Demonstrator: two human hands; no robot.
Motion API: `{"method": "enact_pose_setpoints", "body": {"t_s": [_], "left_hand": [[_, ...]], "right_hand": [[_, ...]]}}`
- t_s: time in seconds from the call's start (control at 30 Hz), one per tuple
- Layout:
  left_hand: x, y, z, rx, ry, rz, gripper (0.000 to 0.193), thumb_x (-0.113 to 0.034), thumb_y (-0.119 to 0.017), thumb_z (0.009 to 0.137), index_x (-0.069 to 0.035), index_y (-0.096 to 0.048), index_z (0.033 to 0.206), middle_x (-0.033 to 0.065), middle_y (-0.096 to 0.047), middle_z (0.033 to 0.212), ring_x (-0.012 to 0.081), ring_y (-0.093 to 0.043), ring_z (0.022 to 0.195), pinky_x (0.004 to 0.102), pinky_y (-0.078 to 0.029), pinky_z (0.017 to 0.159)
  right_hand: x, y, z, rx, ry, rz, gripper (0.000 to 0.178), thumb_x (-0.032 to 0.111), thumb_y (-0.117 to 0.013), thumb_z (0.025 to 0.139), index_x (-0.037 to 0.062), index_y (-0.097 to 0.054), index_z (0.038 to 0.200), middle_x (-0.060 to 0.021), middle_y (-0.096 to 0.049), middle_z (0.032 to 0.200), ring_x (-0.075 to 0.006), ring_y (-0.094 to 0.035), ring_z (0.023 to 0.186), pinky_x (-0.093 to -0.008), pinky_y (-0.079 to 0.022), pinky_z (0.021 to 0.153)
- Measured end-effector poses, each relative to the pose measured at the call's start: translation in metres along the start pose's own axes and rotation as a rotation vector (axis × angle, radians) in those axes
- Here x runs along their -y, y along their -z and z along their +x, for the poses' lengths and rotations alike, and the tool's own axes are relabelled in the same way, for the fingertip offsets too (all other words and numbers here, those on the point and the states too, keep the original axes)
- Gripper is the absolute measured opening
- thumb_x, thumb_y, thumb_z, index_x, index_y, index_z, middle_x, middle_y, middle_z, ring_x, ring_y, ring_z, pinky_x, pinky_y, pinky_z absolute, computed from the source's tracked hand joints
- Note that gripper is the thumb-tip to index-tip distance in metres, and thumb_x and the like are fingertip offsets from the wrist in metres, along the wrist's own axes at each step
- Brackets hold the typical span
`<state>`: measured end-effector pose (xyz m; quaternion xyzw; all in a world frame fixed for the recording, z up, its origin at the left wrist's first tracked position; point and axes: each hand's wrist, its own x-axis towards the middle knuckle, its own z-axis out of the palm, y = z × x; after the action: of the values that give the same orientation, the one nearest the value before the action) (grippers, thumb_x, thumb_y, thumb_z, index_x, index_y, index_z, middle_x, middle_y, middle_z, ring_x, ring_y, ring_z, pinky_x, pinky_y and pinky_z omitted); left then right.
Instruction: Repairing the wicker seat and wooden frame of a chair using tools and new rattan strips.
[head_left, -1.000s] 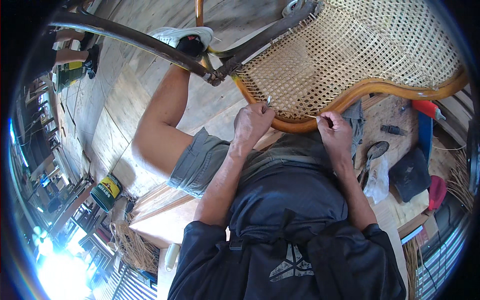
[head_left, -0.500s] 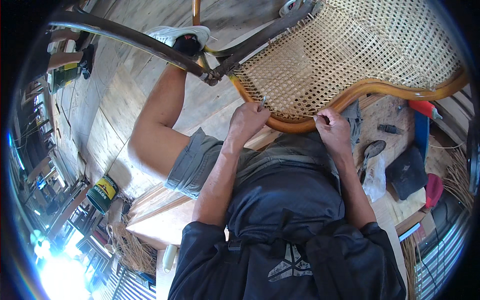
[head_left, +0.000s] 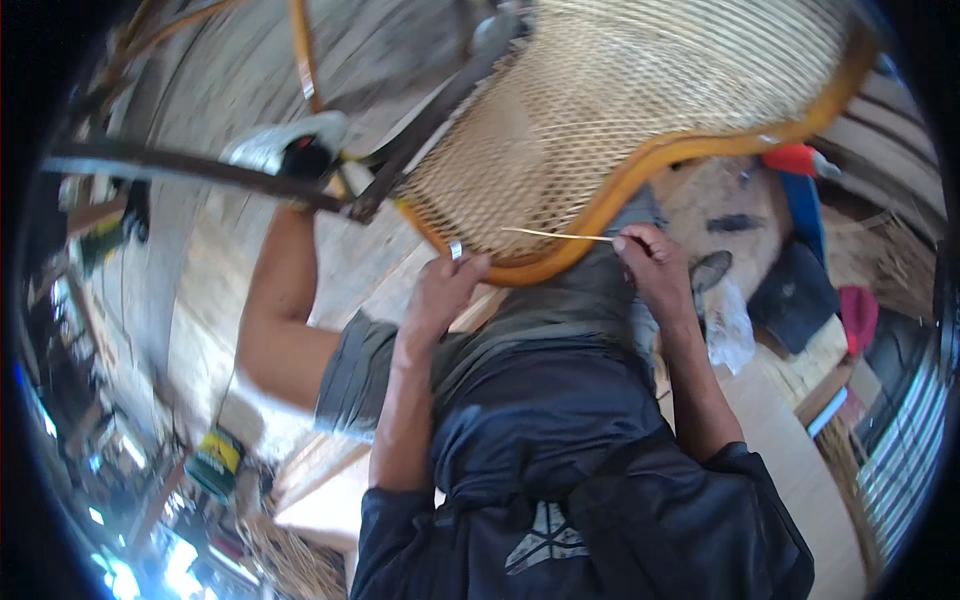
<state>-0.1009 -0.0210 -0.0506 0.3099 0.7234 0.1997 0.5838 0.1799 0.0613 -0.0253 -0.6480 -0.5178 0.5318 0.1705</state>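
A woven cane panel (head_left: 600, 110) inside a curved orange-brown wooden frame (head_left: 685, 148) leans over my lap. My left hand (head_left: 442, 298) is closed at the frame's near rounded corner, with a small shiny metal piece (head_left: 456, 250) sticking up from its fingers; the rest of that piece is hidden. Pinched between thumb and fingers of my right hand (head_left: 656, 268) is a thin pale cane strip (head_left: 560, 234). It points left across the frame's edge and over the weave, its far end lying above the panel.
Beside my right leg, a spoon-like tool (head_left: 711, 270), a clear plastic bag (head_left: 730, 328) and a dark flat block (head_left: 793, 298) lie on a wooden surface. A red bottle (head_left: 790, 160) is farther off. Dark chair rails (head_left: 200, 172) cross at left, near a green-and-yellow can (head_left: 213, 462).
My right hand has come away from the panel's edge, and the cane strip now shows in its fingers. My left hand stays at the rim. The whole view has shifted and is somewhat blurred.
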Motion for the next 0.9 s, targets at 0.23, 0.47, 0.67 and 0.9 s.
{"method": "enact_pose_setpoints", "body": {"t_s": [0.23,0.47,0.67,0.9], "left_hand": [[-0.004,-0.019,-0.002,-0.083,0.137,-0.917,0.023,-0.028,-0.055,0.092,-0.006,-0.057,0.086,0.0010,-0.047,0.065,0.0114,-0.047,0.047,0.0262,-0.042,0.043],[-0.011,-0.031,-0.005,-0.203,-0.016,-0.053,0.027,-0.027,-0.058,0.090,0.000,-0.062,0.083,0.0005,-0.047,0.055,0.0092,-0.045,0.043,0.0263,-0.036,0.042],[-0.021,-0.032,-0.004,-0.187,-0.026,0.176,0.029,-0.025,-0.057,0.090,-0.005,-0.052,0.070,0.0008,-0.046,0.052,0.0100,-0.045,0.044,0.0280,-0.036,0.043],[-0.033,-0.032,-0.005,-0.128,0.046,0.076,0.025,-0.025,-0.057,0.092,-0.005,-0.055,0.077,-0.0004,-0.046,0.055,0.0087,-0.044,0.045,0.0255,-0.036,0.043]], "right_hand": [[-0.116,0.161,0.014,-0.689,-0.156,0.342,0.014,0.017,-0.058,0.092,0.0044,-0.064,0.095,0.0030,-0.052,0.062,-0.0052,-0.046,0.050,-0.0219,-0.036,0.044],[-0.217,0.204,0.014,-0.801,-0.312,0.056,0.021,0.019,-0.056,0.088,0.0022,-0.068,0.091,-0.0069,-0.062,0.067,-0.0156,-0.057,0.052,-0.0315,-0.046,0.052],[-0.243,0.190,-0.005,-0.832,-0.200,-0.425,0.026,0.022,-0.053,0.086,0.0020,-0.067,0.095,-0.0239,-0.064,0.093,-0.0391,-0.061,0.090,-0.0427,-0.047,0.080],[-0.192,0.189,-0.023,-1.012,-0.026,-0.404,0.016,0.008,-0.053,0.086,-0.0006,-0.064,0.093,-0.0183,-0.064,0.094,-0.0348,-0.059,0.095,-0.0385,-0.046,0.083]]}}
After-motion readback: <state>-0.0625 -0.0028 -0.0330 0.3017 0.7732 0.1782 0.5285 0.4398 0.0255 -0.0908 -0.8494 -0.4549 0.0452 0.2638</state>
